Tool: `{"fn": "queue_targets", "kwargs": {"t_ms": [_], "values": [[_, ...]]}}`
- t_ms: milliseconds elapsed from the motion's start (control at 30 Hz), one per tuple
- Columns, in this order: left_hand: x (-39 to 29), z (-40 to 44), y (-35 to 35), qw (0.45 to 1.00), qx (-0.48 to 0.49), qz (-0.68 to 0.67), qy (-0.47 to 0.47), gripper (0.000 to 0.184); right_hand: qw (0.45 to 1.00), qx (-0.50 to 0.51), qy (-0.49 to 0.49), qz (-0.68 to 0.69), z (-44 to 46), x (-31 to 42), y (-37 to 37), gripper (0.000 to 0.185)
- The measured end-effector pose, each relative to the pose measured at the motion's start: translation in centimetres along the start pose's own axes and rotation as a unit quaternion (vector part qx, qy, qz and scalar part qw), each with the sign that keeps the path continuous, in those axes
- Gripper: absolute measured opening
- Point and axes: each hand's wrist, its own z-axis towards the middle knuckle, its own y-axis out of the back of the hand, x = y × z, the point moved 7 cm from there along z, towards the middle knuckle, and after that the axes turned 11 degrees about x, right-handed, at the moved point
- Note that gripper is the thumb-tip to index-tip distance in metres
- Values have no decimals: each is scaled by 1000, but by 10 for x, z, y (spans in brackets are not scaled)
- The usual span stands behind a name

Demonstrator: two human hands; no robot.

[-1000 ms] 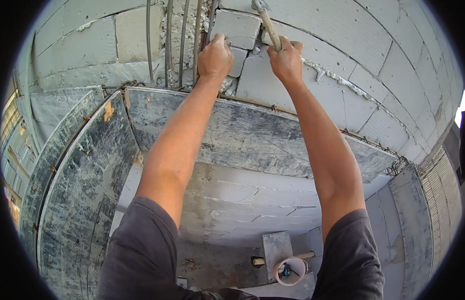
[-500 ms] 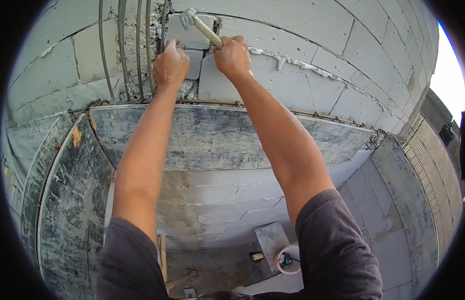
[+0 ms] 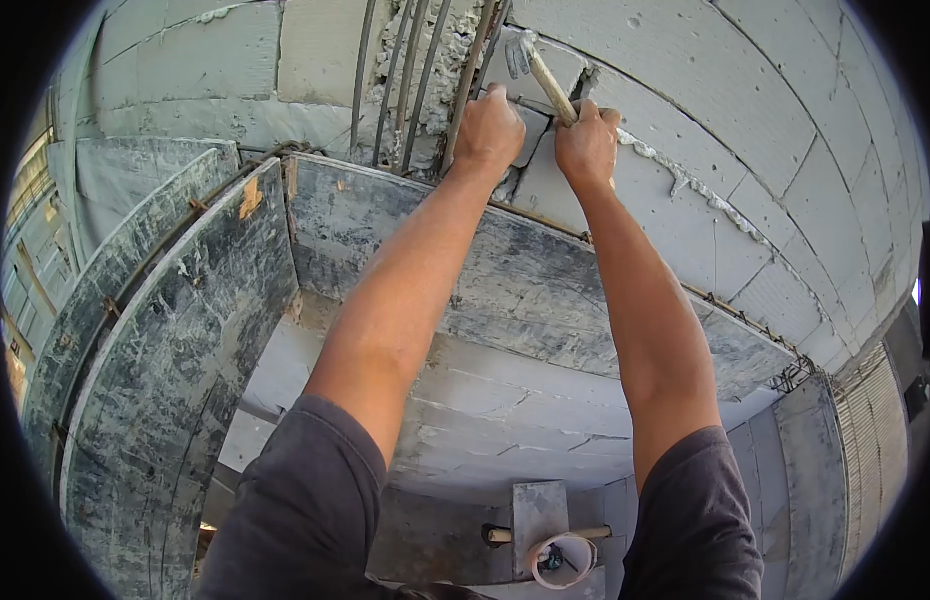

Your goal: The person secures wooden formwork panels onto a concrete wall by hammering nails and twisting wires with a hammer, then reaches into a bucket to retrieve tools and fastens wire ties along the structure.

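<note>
A wall of pale blocks is seen across the background, fronted by a long stained board. Beyond the board's top edge, towards its left corner, upright steel bars are set against rough concrete. Over that edge both arms are stretched, the elbows almost straight. A hammer is held in front of the wall, its head tilted up and leftwards; whether a block is touched cannot be told. Its handle is gripped low by the right hand, fingers wrapped round. The left hand is curled beside the rightmost bar; whether anything is pinched there cannot be told. Close hammer work appears to be in hand; for any stroke, the left fingers would need to be kept out of the head's path.
</note>
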Motion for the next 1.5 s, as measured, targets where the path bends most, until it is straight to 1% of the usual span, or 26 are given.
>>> {"fn": "queue_targets", "kwargs": {"t_ms": [167,267,367,467,567,667,767,867,933,1067,1167,1267,1367,1467,1500], "values": [[2,1,-2,1000,1,-9,-13,34,999,4,-13,-44,-9,8,6,29],[4,6,-7,1000,22,-1,-21,35,994,68,-9,-81,-14,12,5,27],[9,10,-11,1000,25,7,4,35,996,70,-4,-49,-19,9,2,26],[8,9,-8,1000,8,12,4,34,995,97,-23,-11,-18,8,-1,29],[6,3,-6,999,25,3,24,32,998,54,-13,33,-17,9,-3,30],[6,-1,-5,998,57,30,18,30,993,55,-38,95,-10,14,-8,29],[11,1,-12,996,70,49,12,29,995,51,-30,86,-2,20,-15,27],[16,3,-17,997,67,43,14,28,997,44,-7,66,-7,19,-19,26],[19,7,-20,998,56,37,10,27,996,48,5,77,-5,19,-22,26],[21,8,-23,998,63,27,17,24,990,82,46,104,-1,9,-37,26],[21,8,-23,998,54,14,10,24,984,47,76,154,-5,5,-51,24],[22,10,-23,998,62,9,20,26,944,112,99,295,-3,7,-64,26],[21,7,-23,998,65,3,24,27,931,198,53,303,-4,7,-55,28],[18,3,-18,996,83,-13,31,28,914,261,36,308,-3,8,-49,28],[16,1,-16,996,85,-17,33,28,913,261,39,311,-2,8,-48,28]]}}
